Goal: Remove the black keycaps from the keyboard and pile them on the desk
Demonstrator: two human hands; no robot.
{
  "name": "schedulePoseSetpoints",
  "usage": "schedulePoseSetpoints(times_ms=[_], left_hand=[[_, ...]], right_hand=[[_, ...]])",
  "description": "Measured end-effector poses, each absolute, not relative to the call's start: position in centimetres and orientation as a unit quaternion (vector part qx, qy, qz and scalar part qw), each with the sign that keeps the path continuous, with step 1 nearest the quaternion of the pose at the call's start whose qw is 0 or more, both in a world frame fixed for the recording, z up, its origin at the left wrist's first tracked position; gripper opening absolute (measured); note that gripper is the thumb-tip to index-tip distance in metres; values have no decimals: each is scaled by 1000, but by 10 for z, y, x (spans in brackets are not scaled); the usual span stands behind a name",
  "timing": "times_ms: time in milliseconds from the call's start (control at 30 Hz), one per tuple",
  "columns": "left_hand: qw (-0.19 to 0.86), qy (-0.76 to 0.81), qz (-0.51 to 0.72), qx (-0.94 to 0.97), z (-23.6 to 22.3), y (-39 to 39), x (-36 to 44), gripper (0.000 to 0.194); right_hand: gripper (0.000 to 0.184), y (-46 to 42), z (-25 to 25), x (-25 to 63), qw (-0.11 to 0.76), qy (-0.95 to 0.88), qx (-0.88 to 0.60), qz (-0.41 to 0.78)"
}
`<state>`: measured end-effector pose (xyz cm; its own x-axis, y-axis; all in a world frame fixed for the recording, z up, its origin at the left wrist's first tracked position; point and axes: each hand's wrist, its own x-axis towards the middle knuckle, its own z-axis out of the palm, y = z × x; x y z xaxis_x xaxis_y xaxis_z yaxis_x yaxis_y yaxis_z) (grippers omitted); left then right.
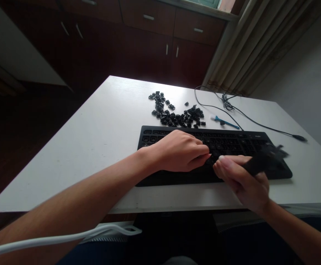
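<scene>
A black keyboard point(166, 178) lies on the white table, many of its key positions bare of keycaps. My left hand point(184, 151) is over its middle, fingers curled and pinched together at the keys; whatever they hold, if anything, is hidden. Just to the right, my right hand point(243, 176) is closed around a dark, long object point(260, 160), whose wider far end sticks out to the upper right, smeared by motion. Its kind does not show. The fingertips of both hands are close together above the keyboard.
Loose black keycaps point(174, 117) lie heaped behind the keyboard. To their right is a small blue brush point(226, 122) with a pale tip. A black cable point(265, 119) loops over the table's back right. A white cord point(66, 239) crosses in front of my left forearm.
</scene>
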<state>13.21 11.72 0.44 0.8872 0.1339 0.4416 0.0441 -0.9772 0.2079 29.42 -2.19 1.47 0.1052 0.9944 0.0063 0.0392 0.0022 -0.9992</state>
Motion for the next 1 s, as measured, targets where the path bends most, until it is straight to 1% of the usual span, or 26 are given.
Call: schedulePoseSetpoints(times_ms=[200, 333, 500, 567, 667, 733, 900, 1000], left_hand=[[89, 47, 222, 970, 4, 117, 133, 30], [94, 47, 220, 970, 3, 117, 133, 29], [101, 50, 214, 970, 3, 117, 133, 27], [103, 49, 211, 971, 3, 117, 133, 26], [103, 49, 205, 972, 3, 117, 133, 27], [104, 49, 208, 971, 3, 117, 133, 26], [109, 32, 217, 970, 2, 116, 132, 24], [111, 31, 207, 972, 3, 116, 132, 27]], right_hand=[[52, -23, 15, 289, 553, -468, -500, 474], [51, -18, 16, 285, 565, -475, -497, 457], [49, -11, 14, 282, 646, -404, -456, 459], [48, -10, 13, 281, 660, -397, -452, 449], [48, -7, 15, 279, 663, -395, -462, 436], [49, -1, 19, 278, 658, -381, -471, 448], [50, 8, 22, 287, 610, -412, -469, 488], [46, 4, 15, 297, 577, -453, -469, 492]])
